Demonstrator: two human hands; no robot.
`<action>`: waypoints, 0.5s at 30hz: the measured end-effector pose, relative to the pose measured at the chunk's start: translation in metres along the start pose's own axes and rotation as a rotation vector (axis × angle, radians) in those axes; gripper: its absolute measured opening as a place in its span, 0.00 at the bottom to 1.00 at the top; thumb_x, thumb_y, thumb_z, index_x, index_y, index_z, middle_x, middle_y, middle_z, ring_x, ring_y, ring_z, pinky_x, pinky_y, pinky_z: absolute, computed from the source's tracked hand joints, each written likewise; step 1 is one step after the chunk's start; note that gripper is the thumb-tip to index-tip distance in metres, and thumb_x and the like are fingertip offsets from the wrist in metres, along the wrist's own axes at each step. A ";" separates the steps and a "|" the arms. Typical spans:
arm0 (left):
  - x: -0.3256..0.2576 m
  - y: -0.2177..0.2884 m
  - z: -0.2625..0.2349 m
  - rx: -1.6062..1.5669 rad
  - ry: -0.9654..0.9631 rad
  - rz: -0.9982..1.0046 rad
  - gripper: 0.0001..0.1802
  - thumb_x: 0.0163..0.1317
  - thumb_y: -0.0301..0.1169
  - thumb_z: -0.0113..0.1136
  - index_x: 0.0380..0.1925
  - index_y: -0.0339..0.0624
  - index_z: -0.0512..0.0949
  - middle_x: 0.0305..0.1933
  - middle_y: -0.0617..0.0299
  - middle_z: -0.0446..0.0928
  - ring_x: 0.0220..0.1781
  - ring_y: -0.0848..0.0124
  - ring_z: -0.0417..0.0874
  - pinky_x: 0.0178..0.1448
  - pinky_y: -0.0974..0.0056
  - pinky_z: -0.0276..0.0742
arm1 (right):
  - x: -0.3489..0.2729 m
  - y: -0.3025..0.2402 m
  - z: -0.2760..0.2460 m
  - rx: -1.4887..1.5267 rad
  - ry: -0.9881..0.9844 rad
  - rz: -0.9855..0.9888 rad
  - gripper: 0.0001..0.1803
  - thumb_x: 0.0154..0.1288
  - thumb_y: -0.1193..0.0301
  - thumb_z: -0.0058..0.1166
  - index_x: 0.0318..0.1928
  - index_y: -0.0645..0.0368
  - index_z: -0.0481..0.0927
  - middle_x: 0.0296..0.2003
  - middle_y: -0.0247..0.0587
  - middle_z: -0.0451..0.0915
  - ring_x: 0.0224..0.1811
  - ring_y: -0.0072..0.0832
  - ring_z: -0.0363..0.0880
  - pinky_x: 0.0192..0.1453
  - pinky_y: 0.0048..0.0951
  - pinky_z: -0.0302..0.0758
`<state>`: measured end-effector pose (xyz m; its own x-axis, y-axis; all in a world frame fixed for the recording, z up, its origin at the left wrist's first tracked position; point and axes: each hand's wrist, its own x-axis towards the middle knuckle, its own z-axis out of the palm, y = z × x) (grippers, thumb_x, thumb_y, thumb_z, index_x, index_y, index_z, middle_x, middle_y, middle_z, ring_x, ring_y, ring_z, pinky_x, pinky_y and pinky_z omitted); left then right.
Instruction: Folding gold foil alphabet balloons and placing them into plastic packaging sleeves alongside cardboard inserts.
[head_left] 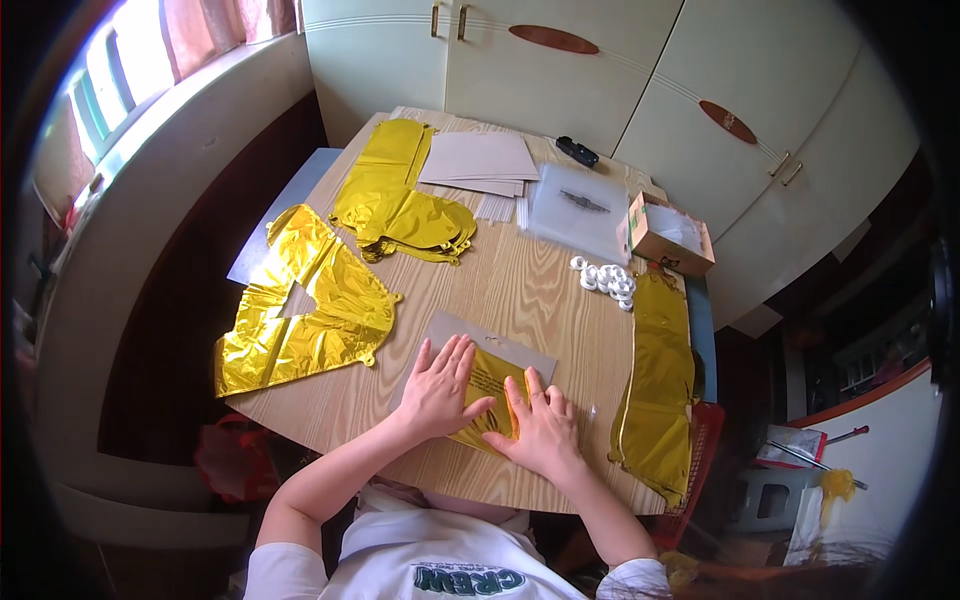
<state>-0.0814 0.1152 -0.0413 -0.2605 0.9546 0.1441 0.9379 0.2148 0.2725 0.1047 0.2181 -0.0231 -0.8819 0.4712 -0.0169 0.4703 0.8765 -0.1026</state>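
Observation:
Both of my hands lie on a folded gold foil sheet (487, 377) with dark print, at the near middle of the table. Around it shows a flat greyish plastic bag (530, 356) with a hang hole at its far edge; I cannot tell whether the foil is inside or on top. My left hand (440, 390) is laid flat over the left part, its fingers stretched out. On the right part rests my right hand (543, 425), fingers apart and pressing down. To the left lies a shiny gold foil balloon (335, 322), uninflated and angled in shape.
Flat L-shaped gold foil balloons (385, 165) lie at the far left, beside beige card sheets (478, 160). Clear plastic bags (570, 222), a black object (577, 151) and an open cardboard box (680, 256) stand far right. White ribbon rolls (605, 280) and gold foil (655, 385) are nearer.

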 end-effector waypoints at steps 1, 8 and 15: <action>0.000 0.000 0.000 -0.010 0.003 -0.011 0.50 0.64 0.63 0.46 0.69 0.27 0.59 0.75 0.43 0.58 0.80 0.53 0.52 0.80 0.43 0.35 | 0.000 0.000 -0.001 0.015 -0.007 0.009 0.50 0.55 0.34 0.55 0.73 0.47 0.63 0.74 0.52 0.55 0.66 0.46 0.60 0.68 0.48 0.61; 0.001 -0.006 0.001 0.064 0.032 -0.152 0.49 0.64 0.61 0.48 0.70 0.27 0.56 0.75 0.42 0.57 0.80 0.49 0.49 0.80 0.41 0.33 | 0.001 -0.005 -0.009 0.018 -0.084 0.056 0.49 0.56 0.33 0.52 0.74 0.43 0.61 0.74 0.52 0.53 0.68 0.47 0.58 0.70 0.48 0.59; 0.018 -0.030 0.005 -0.229 0.223 -0.347 0.45 0.62 0.48 0.62 0.69 0.28 0.57 0.69 0.34 0.62 0.73 0.46 0.60 0.74 0.47 0.57 | -0.001 -0.002 0.007 0.023 -0.035 0.072 0.57 0.53 0.31 0.53 0.76 0.48 0.52 0.75 0.56 0.49 0.70 0.49 0.56 0.71 0.51 0.56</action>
<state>-0.1131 0.1269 -0.0513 -0.6160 0.7616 0.2014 0.7186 0.4385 0.5397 0.1045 0.2152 -0.0295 -0.8468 0.5285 -0.0597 0.5317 0.8380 -0.1229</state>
